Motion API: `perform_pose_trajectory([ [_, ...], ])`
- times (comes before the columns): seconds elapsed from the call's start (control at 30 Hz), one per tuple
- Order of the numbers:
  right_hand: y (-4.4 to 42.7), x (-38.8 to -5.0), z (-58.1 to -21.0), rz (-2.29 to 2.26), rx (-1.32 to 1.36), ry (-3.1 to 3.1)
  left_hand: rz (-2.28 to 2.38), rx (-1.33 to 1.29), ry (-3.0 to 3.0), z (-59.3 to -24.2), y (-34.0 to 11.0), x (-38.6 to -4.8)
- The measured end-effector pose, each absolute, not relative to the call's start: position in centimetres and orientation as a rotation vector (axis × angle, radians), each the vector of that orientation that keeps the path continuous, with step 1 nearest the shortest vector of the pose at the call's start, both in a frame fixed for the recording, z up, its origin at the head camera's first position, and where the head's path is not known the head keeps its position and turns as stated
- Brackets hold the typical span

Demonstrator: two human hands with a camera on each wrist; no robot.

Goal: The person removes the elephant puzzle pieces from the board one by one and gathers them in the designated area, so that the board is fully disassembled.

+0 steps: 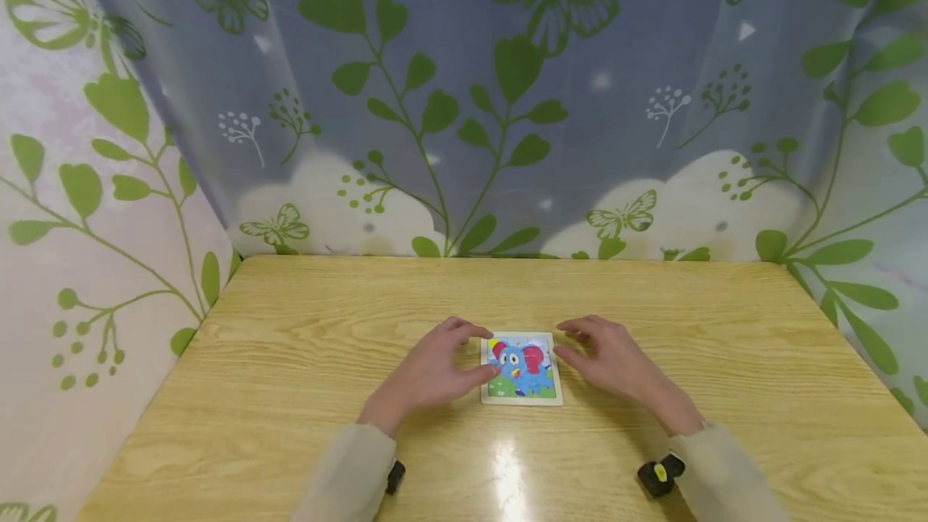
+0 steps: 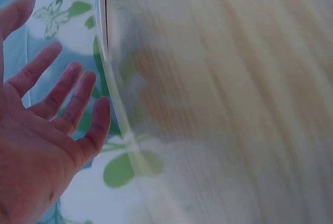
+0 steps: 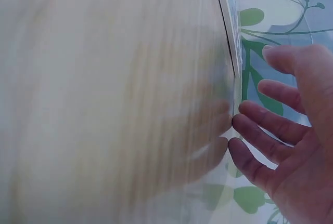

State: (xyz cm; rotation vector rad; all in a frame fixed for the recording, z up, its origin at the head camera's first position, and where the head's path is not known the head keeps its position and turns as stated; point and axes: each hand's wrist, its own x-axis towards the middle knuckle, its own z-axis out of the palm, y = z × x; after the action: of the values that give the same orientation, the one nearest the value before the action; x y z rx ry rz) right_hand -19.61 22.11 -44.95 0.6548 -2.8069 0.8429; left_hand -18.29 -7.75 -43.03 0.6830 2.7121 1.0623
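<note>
A square picture puzzle (image 1: 524,389) lies flat on the table, showing a blue elephant with red ears inside a pale wooden frame. My left hand (image 1: 441,365) is at its left side, with the thumb appearing over the picture's edge and the fingers apart and relaxed. Beyond the right edge is my right hand (image 1: 612,357), its fingers loosely bent and holding nothing. Both wrist views show the puzzle edge-on as a thin strip (image 2: 98,11). The left palm (image 2: 41,146) and right palm (image 3: 302,177) are bare there. Whether a fingertip touches the frame, I cannot tell.
The wood-grain table (image 1: 304,321) has a glossy surface that reflects a bright light patch. A curtain (image 1: 464,184) with leaves and butterflies hangs along the back and both sides. A small black wrist device (image 1: 660,475) sits by the right sleeve (image 1: 725,474).
</note>
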Motion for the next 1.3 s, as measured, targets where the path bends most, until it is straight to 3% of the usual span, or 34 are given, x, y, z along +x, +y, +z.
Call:
perform_pose_trajectory([
  [0.6, 20.7, -20.6, -45.2, 1.027, 0.566, -2.918, 1.092, 0.557, 2.684, -43.8, -4.2, -20.4],
  [1.3, 20.9, -21.1, -45.2, 1.049, 0.542, -2.98, 0.92, 0.376, 2.763, -44.5, -1.6, -20.2],
])
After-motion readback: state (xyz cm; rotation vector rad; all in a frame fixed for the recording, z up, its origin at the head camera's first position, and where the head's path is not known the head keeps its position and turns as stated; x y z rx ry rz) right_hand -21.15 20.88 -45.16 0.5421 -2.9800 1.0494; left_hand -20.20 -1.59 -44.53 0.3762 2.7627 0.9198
